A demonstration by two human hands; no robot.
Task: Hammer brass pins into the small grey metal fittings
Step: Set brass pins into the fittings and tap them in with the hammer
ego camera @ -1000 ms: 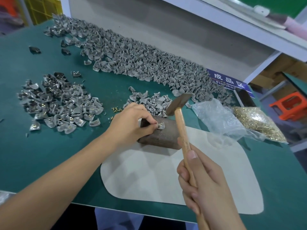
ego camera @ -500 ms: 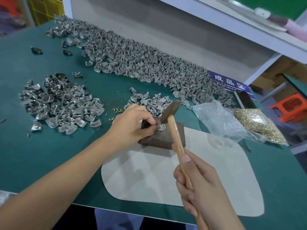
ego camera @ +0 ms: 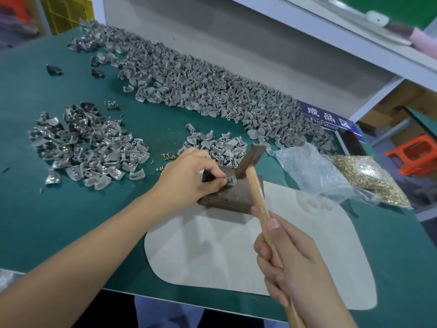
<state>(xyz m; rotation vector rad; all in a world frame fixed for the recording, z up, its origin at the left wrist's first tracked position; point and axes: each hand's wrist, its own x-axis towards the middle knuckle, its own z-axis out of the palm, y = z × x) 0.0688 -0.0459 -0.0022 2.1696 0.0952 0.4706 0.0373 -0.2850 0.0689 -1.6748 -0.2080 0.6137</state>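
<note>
I see my left hand (ego camera: 191, 176) pinching a grey fitting (ego camera: 230, 180) on top of the dark metal block (ego camera: 233, 194). My right hand (ego camera: 295, 263) grips the hammer (ego camera: 254, 183), its head just above the fitting. Loose brass pins (ego camera: 168, 157) lie left of the block.

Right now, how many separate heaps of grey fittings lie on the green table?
3: a long heap along the back wall, a heap with brass pins fitted at the left, and a small heap just behind the block. A few strays lie apart.
</note>
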